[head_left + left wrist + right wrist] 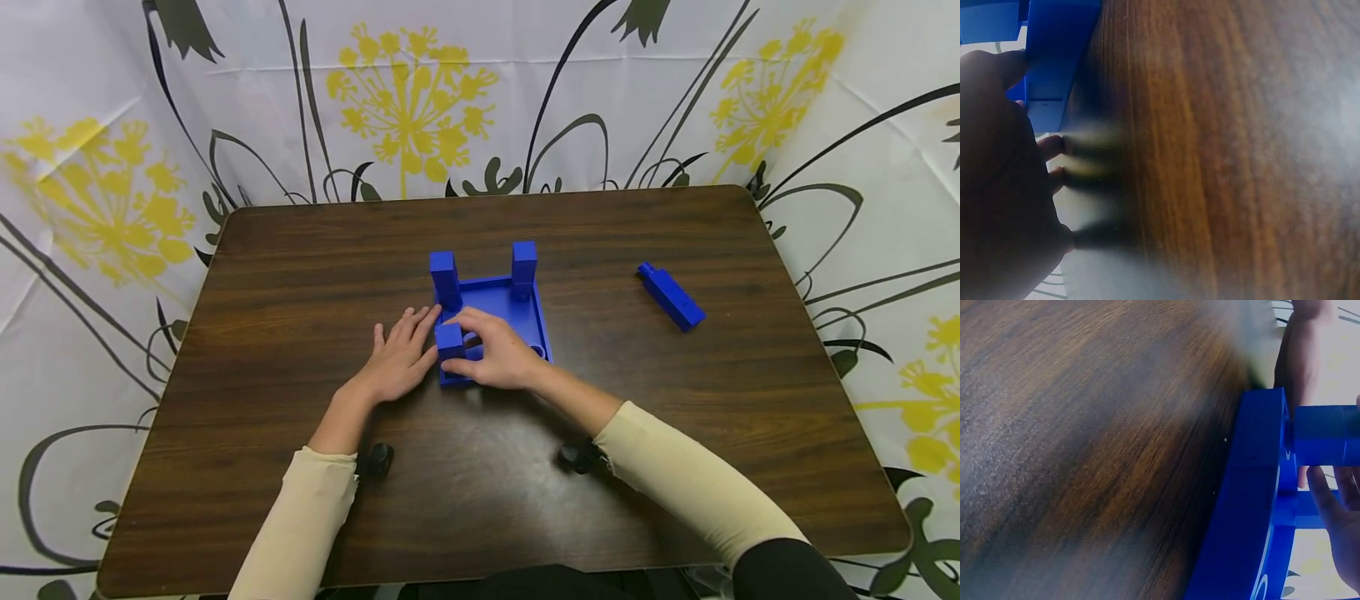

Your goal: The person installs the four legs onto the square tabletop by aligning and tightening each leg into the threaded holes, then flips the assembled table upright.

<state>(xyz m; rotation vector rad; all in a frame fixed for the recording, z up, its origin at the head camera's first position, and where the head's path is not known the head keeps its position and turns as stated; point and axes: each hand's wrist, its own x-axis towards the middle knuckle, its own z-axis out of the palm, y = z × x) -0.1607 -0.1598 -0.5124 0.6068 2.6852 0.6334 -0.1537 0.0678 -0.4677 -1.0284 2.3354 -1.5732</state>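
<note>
A blue square tray-like base with raised edges lies on the table. Blue square posts stand upright at its far left corner and far right corner. At the near left corner, my right hand grips a third blue post between thumb and fingers; this post stands upright in the right wrist view too. My left hand lies spread beside the base, its fingers and thumb touching the left side wall. A round socket shows at the near right corner, partly behind the right wrist.
A loose blue post with a narrow peg on one end lies to the right on the brown wooden table. Behind the table hangs a white cloth with yellow flowers and dark stems.
</note>
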